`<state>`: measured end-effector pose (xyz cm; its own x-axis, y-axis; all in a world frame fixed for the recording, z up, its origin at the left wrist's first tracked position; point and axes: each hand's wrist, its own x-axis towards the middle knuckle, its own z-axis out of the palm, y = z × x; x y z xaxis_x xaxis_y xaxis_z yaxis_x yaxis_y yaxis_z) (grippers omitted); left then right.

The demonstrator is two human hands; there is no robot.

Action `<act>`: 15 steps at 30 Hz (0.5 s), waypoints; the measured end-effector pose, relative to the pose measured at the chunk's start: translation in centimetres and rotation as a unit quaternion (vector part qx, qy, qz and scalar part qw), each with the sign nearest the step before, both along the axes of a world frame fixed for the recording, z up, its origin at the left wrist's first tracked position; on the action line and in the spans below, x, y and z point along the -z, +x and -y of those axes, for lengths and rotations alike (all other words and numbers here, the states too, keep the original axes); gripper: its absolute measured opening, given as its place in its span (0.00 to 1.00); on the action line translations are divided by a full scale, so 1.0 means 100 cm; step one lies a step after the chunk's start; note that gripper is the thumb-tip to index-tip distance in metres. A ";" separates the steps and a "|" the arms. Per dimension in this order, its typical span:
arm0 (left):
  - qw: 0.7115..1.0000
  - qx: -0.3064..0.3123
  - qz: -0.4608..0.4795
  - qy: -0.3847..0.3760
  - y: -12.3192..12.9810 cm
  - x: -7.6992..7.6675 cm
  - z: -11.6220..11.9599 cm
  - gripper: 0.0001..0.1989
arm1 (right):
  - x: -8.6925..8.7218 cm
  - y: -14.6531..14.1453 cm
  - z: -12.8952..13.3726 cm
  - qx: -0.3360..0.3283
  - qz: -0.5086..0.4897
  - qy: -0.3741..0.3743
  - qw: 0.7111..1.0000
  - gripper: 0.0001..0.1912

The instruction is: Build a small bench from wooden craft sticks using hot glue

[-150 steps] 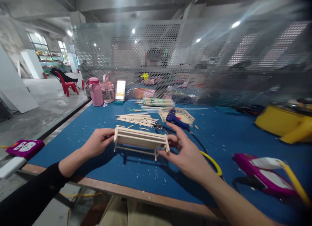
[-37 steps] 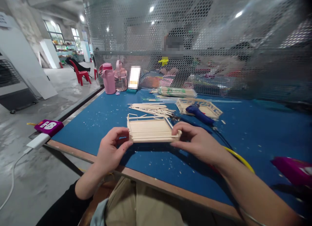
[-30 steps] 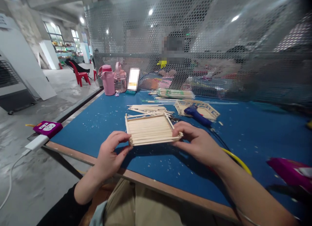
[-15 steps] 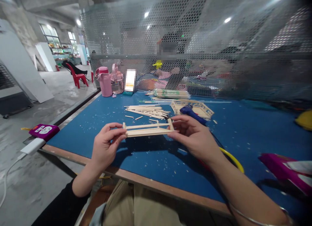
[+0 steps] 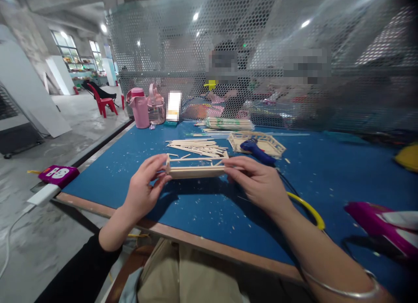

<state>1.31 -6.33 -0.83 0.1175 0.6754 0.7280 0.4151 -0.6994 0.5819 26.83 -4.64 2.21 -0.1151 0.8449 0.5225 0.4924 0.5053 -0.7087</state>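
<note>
A long, narrow frame of pale wooden sticks [image 5: 197, 171] is held level above the blue table. My left hand [image 5: 145, 185] pinches its left end between thumb and fingers. At the other end, my right hand [image 5: 257, 179] grips it the same way, hiding that corner. Just behind the frame lies a loose pile of wooden sticks [image 5: 196, 147]. Beyond my right hand, a blue glue gun [image 5: 257, 151] rests against a low, many-sided tray-like piece made of sticks [image 5: 277, 149].
A pink flask [image 5: 139, 109] and a clear pink bottle [image 5: 156, 109] stand at the back left. Bagged sticks [image 5: 228, 122] lie before a perforated metal screen [image 5: 176, 46], with people behind it. Purple-and-white objects are at the left edge [image 5: 58, 176] and right [image 5: 382, 224]. A yellow cable [image 5: 308, 207] curves nearby.
The stick frame has tilted in my hands, its upper rail rising and its underside turning toward me. Both hands still hold its ends.
</note>
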 end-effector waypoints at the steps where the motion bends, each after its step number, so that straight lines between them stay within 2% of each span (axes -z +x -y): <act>1: 0.999 0.015 0.037 -0.028 0.000 0.002 -0.002 0.28 | 0.001 -0.001 -0.001 0.003 -0.024 -0.018 1.000 0.14; 3: 0.993 0.032 0.091 -0.074 -0.001 0.005 -0.006 0.36 | 0.002 -0.004 -0.003 -0.001 -0.078 -0.044 0.996 0.23; 5: 0.988 0.033 0.096 -0.112 -0.002 0.008 -0.011 0.37 | 0.004 -0.007 -0.006 -0.020 -0.126 -0.053 0.990 0.29; 9: 0.985 0.042 0.070 -0.151 -0.002 0.009 -0.015 0.36 | 0.004 -0.009 -0.007 -0.050 -0.143 -0.060 0.987 0.27; 15: 0.993 0.000 0.005 -0.122 0.002 0.003 -0.009 0.34 | 0.003 -0.009 -0.006 -0.058 -0.154 -0.063 0.984 0.24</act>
<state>1.53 -5.45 -1.13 0.1106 0.8318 0.5440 0.4081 -0.5371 0.7382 25.95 -4.06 1.94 -0.0668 0.8960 0.4389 0.1893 0.4433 -0.8762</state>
